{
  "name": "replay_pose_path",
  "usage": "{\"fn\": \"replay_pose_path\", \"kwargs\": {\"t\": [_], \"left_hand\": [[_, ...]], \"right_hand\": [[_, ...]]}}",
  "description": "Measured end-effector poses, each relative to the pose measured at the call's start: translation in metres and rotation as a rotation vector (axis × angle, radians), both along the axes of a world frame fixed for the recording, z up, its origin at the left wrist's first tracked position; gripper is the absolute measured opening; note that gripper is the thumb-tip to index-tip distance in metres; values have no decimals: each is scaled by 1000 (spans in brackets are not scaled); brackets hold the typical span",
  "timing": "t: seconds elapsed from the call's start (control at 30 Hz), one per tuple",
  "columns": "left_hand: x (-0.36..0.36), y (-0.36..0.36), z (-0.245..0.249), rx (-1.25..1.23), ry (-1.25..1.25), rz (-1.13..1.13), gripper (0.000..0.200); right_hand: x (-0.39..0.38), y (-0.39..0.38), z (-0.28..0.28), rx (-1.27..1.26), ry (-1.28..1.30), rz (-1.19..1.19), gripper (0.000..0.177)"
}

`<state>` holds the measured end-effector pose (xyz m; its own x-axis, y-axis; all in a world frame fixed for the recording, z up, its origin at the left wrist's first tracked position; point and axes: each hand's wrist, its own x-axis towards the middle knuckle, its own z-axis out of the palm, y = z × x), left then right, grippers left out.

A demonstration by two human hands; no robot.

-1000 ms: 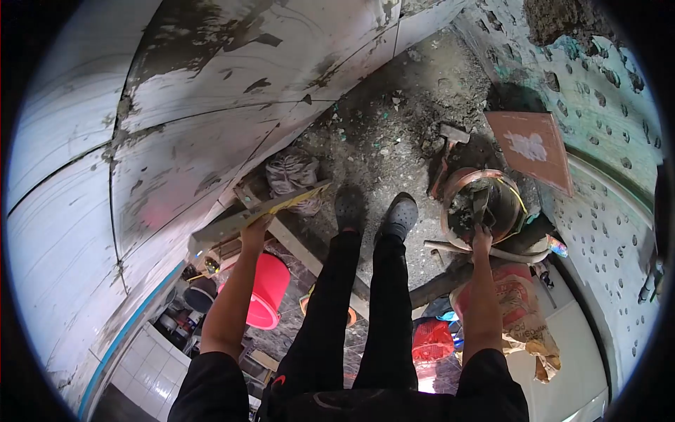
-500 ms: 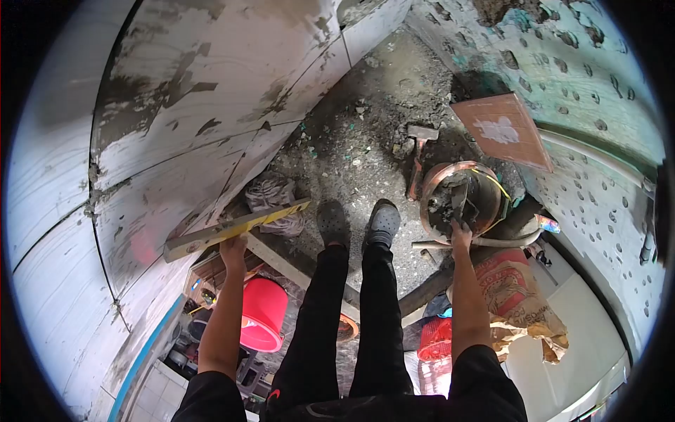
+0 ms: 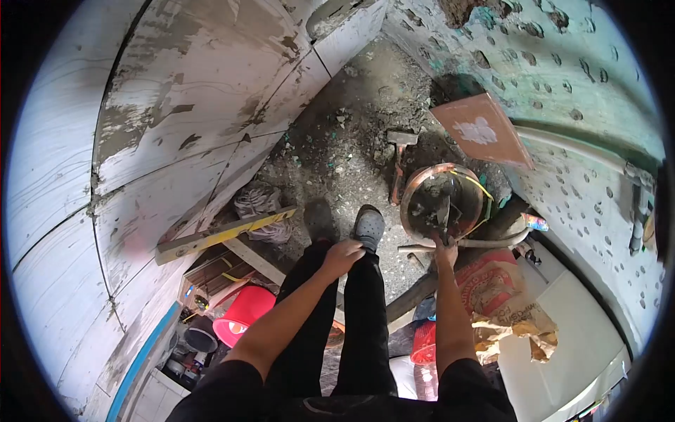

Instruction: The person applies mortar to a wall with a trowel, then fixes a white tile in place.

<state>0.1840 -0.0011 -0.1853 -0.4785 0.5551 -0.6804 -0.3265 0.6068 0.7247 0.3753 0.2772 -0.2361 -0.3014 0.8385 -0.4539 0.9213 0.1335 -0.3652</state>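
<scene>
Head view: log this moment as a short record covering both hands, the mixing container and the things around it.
Left hand: fingers curled, in front of the legs; no held item visible
Right hand: gripping a trowel
Round bucket: grey mix inside, trowel blade within it
Beside bucket: hammer on the rough floor
Near tiled wall: yellow level, in neither hand
Near right forearm: torn paper sack

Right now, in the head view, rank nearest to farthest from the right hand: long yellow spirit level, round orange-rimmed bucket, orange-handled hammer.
1. Bucket, at the right hand
2. Hammer, left of bucket
3. Level, far left
</scene>
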Motion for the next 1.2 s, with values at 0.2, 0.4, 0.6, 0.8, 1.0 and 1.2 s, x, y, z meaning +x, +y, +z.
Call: {"fn": "replay_pose_path", "kwargs": {"t": [0.2, 0.4, 0.6, 0.8, 1.0, 1.2], "left_hand": [[-19, 135, -97, -26, 134, -97, 65], [-21, 199, -102, -187, 14, -150, 47], [-45, 195, -116, -72, 109, -205, 23], [-71, 188, -120, -92, 217, -115, 25], [-120, 159, -105, -145, 193, -117, 37], [-143, 141, -85, -124, 36, -146, 55]], "right_hand": [[-1, 20, 10, -26, -229, -79, 53], [63, 21, -51, -113, -40, -172, 46], [45, 11, -78, -288, 122, -328, 38], [-15, -3, -51, -440, 378, -569, 31], [-59, -4, -54, -417, 389, -425, 26], [-47, -5, -57, -633, 414, -406, 31]]}}
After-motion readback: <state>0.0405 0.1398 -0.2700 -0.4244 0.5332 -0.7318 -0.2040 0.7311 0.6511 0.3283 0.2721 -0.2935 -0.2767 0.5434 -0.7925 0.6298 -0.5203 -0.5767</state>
